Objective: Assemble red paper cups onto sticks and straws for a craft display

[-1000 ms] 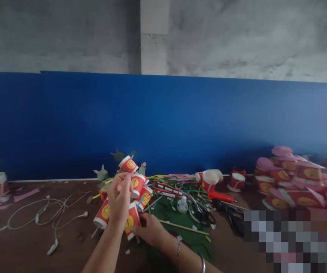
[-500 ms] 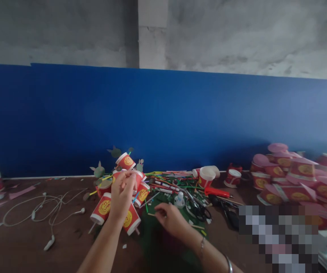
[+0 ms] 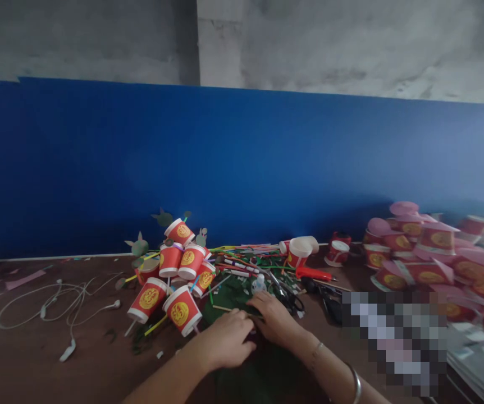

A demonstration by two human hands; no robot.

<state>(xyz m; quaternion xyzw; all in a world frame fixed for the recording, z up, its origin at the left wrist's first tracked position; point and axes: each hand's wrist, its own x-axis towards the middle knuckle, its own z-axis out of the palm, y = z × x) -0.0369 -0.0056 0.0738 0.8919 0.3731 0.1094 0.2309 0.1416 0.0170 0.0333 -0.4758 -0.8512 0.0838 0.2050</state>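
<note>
My left hand (image 3: 230,339) is low at the middle of the table, its fingers curled beside those of my right hand (image 3: 276,320). Both hands look closed over a dark green patch (image 3: 233,292); what lies between their fingertips is mostly hidden. A thin wooden stick (image 3: 222,307) runs beneath the fingers. Just behind my right hand stands a small clear bottle (image 3: 259,283). Left of my hands, red-and-white paper cups (image 3: 182,310) with yellow emblems lean in a stacked cluster, with straws and rabbit-shaped cutouts (image 3: 139,245) sticking out.
Scissors (image 3: 295,302), markers (image 3: 237,268) and a red-handled tool (image 3: 315,274) lie behind and right of my hands. White earphones (image 3: 73,306) trail across the left. Pink-topped cups (image 3: 431,241) are piled at the right. A blue panel (image 3: 242,163) borders the back.
My left hand has left the cup cluster and come down to the right, beside my right hand. My right hand's fingers now meet it. The view has tilted slightly.
</note>
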